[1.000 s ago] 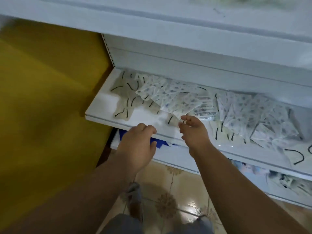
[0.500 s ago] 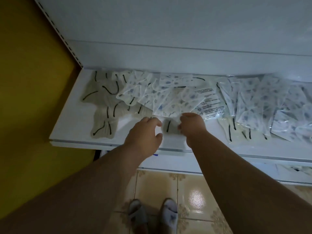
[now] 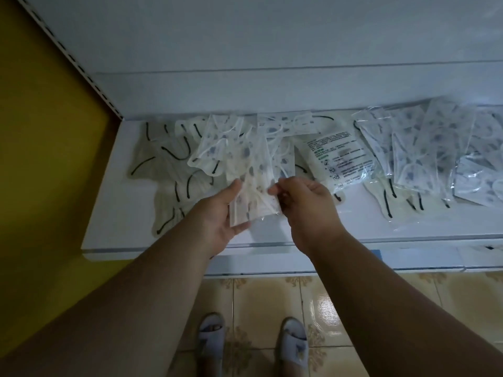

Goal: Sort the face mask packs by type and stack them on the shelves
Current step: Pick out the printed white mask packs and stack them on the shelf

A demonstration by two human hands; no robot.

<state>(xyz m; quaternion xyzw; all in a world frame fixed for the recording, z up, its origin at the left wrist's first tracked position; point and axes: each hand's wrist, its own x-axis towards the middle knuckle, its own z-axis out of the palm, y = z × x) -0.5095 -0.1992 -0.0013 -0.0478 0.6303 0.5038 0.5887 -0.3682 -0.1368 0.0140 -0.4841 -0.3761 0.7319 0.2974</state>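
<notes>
Face mask packs lie spread over a white shelf [image 3: 114, 213]. A blue-spotted mask pack [image 3: 254, 197] in clear wrap is lifted just above the shelf's front middle. My left hand [image 3: 217, 213] holds its left edge, thumb on top and fingers under it. My right hand [image 3: 304, 202] pinches its right edge. Plain cream packs with black ear loops [image 3: 168, 170] lie at the left. More spotted packs [image 3: 234, 140] overlap behind the held one, and another spotted heap [image 3: 424, 148] fills the right.
A pack lying print side up [image 3: 340, 156] sits right of centre. A yellow wall [image 3: 40, 159] borders the shelf on the left. A lower shelf edge [image 3: 272, 263] juts out below. My slippered feet [image 3: 209, 346] stand on tan floor tiles.
Both hands went from the shelf's front edge to a spotted pack and lifted it between them. The view moved closer and tilted down.
</notes>
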